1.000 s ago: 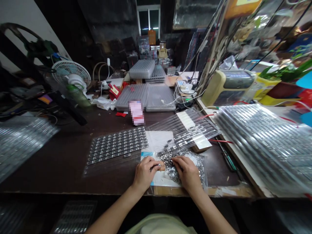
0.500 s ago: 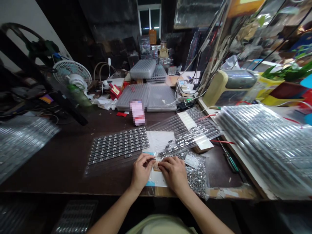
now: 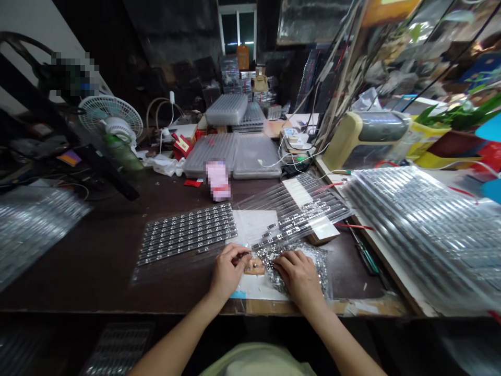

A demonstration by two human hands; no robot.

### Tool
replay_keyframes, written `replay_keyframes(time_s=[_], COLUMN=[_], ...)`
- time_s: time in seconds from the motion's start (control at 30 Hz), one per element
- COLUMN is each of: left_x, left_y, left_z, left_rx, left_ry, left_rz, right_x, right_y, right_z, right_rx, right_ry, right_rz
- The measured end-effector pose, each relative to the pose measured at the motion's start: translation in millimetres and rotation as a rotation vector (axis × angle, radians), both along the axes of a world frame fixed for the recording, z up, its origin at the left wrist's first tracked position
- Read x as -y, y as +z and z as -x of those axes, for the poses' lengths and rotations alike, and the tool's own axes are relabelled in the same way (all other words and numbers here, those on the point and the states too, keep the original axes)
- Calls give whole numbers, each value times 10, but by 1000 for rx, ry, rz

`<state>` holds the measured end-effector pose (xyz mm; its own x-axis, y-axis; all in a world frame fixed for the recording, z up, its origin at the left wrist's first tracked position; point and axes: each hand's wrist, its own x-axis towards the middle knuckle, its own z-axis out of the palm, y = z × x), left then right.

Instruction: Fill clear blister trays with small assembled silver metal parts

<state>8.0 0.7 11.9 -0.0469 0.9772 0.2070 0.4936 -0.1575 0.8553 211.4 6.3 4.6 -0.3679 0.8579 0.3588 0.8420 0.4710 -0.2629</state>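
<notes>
My left hand (image 3: 227, 271) is at the left edge of a small orange-brown block (image 3: 254, 270), thumb and fingertips pinched together. What lies between them is too small to make out. Small bits sit on top of the block, which rests on a white sheet (image 3: 260, 290). My right hand (image 3: 300, 274) reaches over a clear plastic bag of small shiny metal parts (image 3: 319, 263), its fingertips drawn together at the heap's left side; anything in them is hidden. Behind my left hand, a clear ribbed tray (image 3: 188, 232) holds rows of small metal-and-black pieces.
Another clear tray (image 3: 289, 209), partly filled, lies tilted on a box behind the bag. Stacked trays stand at the right (image 3: 422, 230) and left (image 3: 35, 224). A green-handled tool (image 3: 368, 258) lies right of the bag. A fan (image 3: 111, 117) stands at back left.
My right hand has moved right, from the block to the metal parts, uncovering more of the block. My left hand stays by the block. The view has shifted slightly.
</notes>
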Motion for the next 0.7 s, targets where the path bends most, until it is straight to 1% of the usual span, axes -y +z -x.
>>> replay_keyframes(time_s=[0.1, 0.23, 0.43, 0.7], left_x=[13, 47, 43, 54], left_y=[36, 3, -53, -82], left_z=[-93, -193, -211, -226], left_rx=[-64, -161, -211, -169], left_ry=[-77, -140, -151, -175], left_rz=[-26, -59, -80, -71], right_x=[8, 15, 26, 18], right_y=[-23, -22, -19, -19], right_z=[13, -2, -9, -1], right_rx=[-108, -198, -203, -191], right_ry=[-24, -25, -26, -23], right_rz=[-38, -50, -38, -60])
